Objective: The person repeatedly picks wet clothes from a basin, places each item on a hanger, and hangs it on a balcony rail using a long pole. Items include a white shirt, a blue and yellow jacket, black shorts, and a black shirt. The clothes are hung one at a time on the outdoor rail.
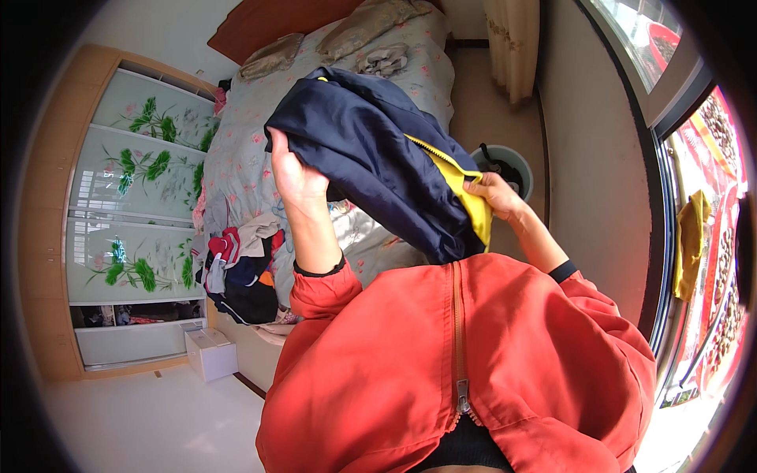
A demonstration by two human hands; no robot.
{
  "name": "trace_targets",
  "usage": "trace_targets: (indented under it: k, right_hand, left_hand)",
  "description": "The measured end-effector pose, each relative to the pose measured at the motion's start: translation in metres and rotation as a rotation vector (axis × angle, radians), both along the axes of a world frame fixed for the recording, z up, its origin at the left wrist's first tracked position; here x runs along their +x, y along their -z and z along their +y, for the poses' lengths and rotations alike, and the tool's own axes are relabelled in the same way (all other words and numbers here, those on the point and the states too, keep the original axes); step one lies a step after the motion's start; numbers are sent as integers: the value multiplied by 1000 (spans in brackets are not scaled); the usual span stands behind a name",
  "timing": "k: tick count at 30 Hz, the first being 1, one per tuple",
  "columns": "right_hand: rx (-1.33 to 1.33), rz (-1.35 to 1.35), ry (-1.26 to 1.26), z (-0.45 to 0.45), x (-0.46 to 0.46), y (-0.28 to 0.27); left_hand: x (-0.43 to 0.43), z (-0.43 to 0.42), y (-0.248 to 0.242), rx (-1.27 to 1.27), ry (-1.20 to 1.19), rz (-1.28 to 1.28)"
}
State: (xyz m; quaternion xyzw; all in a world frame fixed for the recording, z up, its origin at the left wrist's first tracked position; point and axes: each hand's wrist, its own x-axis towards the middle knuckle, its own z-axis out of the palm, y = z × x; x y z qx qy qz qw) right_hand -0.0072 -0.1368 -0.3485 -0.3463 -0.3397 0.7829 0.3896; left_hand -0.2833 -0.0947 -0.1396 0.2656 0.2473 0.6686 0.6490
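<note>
A dark navy jacket (366, 148) with a yellow lining and a zip edge is stretched between my hands above the bed. My left hand (295, 171) is at its left end, the thumb on the outside and the palm turned up, the cloth resting over the fingers. My right hand (494, 192) pinches the yellow zip edge at the jacket's right side. The jacket's lower end hangs down close to my chest. The far ends of my left fingers are hidden under the cloth.
Beyond lies a bed (242, 136) with a floral cover, pillows (361, 26) and a crumpled grey cloth (383, 59). A clothes pile (242, 266) is at the left, near a white box (211, 353) and a wardrobe (139, 171). A bucket (526, 168) stands right, below the wall.
</note>
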Motion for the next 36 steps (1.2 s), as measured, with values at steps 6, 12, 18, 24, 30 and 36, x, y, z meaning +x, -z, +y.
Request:
trace_targets:
  k: [6,12,18,24,30,36]
  right_hand:
    - [336,-1,357,81,93,-132]
    - [944,-708,280,119,79,-263]
    - [1310,-786,-8,79,-25,-299]
    - [1477,-896,75,59,-42,-311]
    - [1384,-1098,-33,76,39,-281]
    - [1462,-963,474,95,25,-279]
  left_hand:
    - [-58,-42,12,-19,-315,723]
    - [-98,-71,62,-314,124,1577]
    - [-14,-53,37,359,-224,1569]
    - [77,-6,1,447,18,1281]
    - [76,12,-33,989,-526,1740]
    - [90,30,-37,493,-45,1896]
